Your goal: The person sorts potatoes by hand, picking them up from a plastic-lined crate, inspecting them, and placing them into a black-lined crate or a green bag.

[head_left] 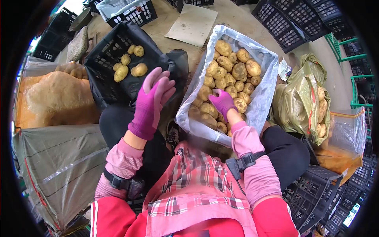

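Observation:
My left hand (153,98), in a pink and purple glove, is raised at the near right side of a black crate (103,59) with a dark liner. Its fingers are stretched out and hold nothing. Several potatoes (121,73) lie in that crate. My right hand (223,100), gloved in the same way, is down among the potatoes (239,71) in a crate lined with white plastic (262,91). Its fingers are curled against the potatoes; whether they grip one is hidden.
A green sack of potatoes (294,98) stands at the right, beside an orange mesh bag (339,158). Covered sacks (59,158) stand at the left. A cardboard sheet (192,24) lies beyond the crates. Black crates (280,23) stand at the upper right.

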Motion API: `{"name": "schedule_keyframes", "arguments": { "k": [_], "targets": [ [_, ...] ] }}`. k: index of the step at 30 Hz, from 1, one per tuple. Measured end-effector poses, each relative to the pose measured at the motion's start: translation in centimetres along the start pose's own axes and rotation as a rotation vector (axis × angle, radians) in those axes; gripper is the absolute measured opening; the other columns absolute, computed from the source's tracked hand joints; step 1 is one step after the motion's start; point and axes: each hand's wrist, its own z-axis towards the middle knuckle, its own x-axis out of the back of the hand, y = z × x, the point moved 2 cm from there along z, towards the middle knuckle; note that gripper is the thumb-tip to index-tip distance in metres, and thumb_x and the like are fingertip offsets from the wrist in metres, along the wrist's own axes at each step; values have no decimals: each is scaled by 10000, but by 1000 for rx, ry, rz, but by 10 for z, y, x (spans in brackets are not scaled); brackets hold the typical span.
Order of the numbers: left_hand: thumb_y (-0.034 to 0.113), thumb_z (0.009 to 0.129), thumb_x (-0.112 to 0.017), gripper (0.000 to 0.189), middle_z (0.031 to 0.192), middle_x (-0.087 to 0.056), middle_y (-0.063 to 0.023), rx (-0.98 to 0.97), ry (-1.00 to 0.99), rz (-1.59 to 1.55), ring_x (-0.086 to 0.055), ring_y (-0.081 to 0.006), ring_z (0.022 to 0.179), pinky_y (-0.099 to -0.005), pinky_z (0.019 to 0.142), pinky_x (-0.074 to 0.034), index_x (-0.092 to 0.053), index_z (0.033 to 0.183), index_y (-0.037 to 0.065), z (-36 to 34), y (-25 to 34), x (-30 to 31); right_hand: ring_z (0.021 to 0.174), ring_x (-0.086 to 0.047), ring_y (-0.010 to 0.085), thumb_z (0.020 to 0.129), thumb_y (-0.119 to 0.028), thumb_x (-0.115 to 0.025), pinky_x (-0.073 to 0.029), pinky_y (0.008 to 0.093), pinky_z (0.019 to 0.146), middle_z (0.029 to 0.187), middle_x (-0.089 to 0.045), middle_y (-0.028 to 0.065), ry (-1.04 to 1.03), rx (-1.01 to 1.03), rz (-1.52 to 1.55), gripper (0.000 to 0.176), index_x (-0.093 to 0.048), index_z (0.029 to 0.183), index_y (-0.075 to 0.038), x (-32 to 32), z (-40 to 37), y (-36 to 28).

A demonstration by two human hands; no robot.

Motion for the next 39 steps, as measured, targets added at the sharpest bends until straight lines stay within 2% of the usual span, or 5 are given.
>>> {"name": "schedule_keyframes", "arguments": {
  "k": [13,17,21,28,39],
  "targets": [
    [251,1027,-526,461,1369,-542,-132,212,-23,68,-598,-206,1148,-320,996,-500,-410,1422,42,41,-28,-12,1197,-566,262,745,-514,-726,-447,402,996,1236,-631,127,-57,-158,-671,700,-591,1247,-44,-63,52,-15],
    [260,1013,-555,467,1341,-554,-121,175,-55,84,-595,-187,1130,-309,981,-499,-440,1401,27,44,-31,-9,871,-627,125,845,-413,-734,-502,252,800,968,-689,48,-334,-68,440,478,-670,1106,-17,0,23,-18],
    [251,969,-633,593,1343,-535,-121,83,-223,383,-560,-160,1142,-284,982,-464,-386,1448,4,39,-46,-12,1093,-616,171,935,-317,-651,-523,350,900,1203,-614,65,-591,-72,1057,545,-476,1374,-46,84,-38,-63],
    [225,935,-686,792,1366,-504,-110,-85,-692,536,-515,-163,1223,-296,1047,-411,-218,1527,-17,-3,-45,-47,1272,-537,243,986,-531,-509,-535,444,981,1422,-456,131,-538,54,1108,733,-316,1504,-49,109,-121,-106],
    [322,1061,-437,408,1111,-661,-132,-225,-493,832,-628,-192,1052,-315,918,-475,-587,1216,-25,20,-63,-43,1267,-513,206,848,-231,-766,-387,338,1074,1346,-558,113,-161,441,566,660,-485,1404,-14,85,-122,-109]
  ]
}}
